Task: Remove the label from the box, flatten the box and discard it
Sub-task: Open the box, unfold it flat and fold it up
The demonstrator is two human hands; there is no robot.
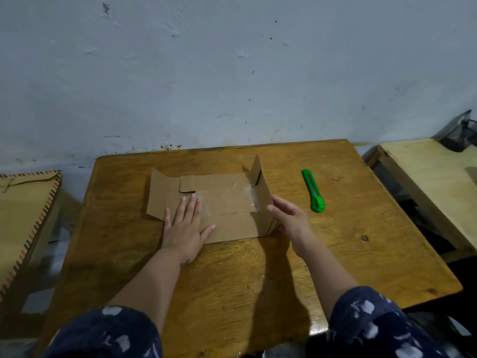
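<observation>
While the box (pixel 227 202) lies mostly flattened mid-table (pixel 232 280), it is pinned by the left hand (pixel 184 226), fingers spread flat; its upright flap (pixel 262 200) at three o'clock is loosely cupped by the right hand (pixel 290 218).

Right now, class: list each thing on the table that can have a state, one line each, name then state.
cardboard box: mostly flattened, right end flap upright, clear tape on it.
utility knife: lying untouched, blade not visibly out.
left hand: open, pressed flat on the box.
right hand: fingers against the upright flap.
</observation>
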